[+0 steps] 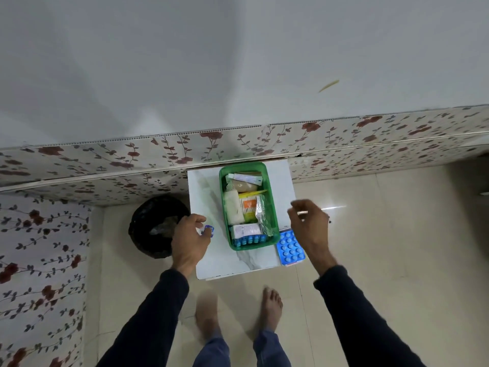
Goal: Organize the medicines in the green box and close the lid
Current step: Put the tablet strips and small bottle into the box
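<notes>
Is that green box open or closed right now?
Open. The green box has no lid on it, and the tube, packets and pill strips inside show from above.

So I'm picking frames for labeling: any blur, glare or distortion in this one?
Head view: the right hand and one foot are motion-blurred; a glare streak lies on the glossy floor; wide-angle distortion bows the floral wall panel. The green box and blue blister pack stay fairly sharp.

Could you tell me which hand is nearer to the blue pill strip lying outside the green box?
The right hand: it hovers just above and beside the blue pill strip. The left hand is across the green box, holding a small blue item.
</notes>
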